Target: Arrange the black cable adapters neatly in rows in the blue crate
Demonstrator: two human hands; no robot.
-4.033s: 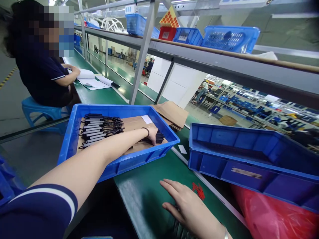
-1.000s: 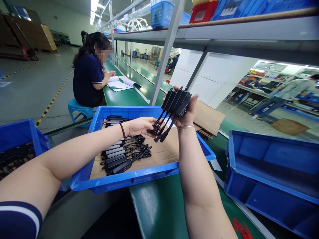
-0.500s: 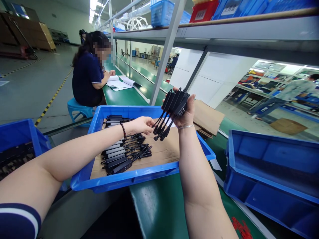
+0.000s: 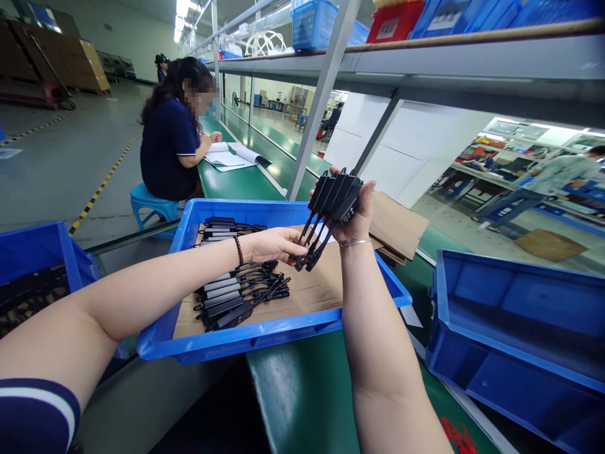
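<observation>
Several slim black modules with short cables [image 4: 334, 197] are fanned side by side in my right hand [image 4: 362, 217], which is wrapped round their bodies above the blue bin. Their cables hang down to the left. My left hand [image 4: 282, 244] pinches the connector ends of those cables. Below, the blue bin [image 4: 283, 337] has a cardboard sheet [image 4: 314, 293] on its floor. On the cardboard, a row of similar black and grey modules [image 4: 222, 296] lies with cables pointing right; my left forearm hides part of the row.
Another blue bin [image 4: 515, 353] stands on the green table [image 4: 302, 391] at right. Flat cardboard pieces [image 4: 399, 221] lie behind my right wrist. At far left, a blue bin [image 4: 70, 258] holds dark parts. A seated co-worker [image 4: 170, 139] bends over papers. A shelf [image 4: 449, 69] runs overhead.
My left hand has moved slightly right and down, from beside the hanging cables onto their connector ends. The right hand still holds the modules in nearly the same place.
</observation>
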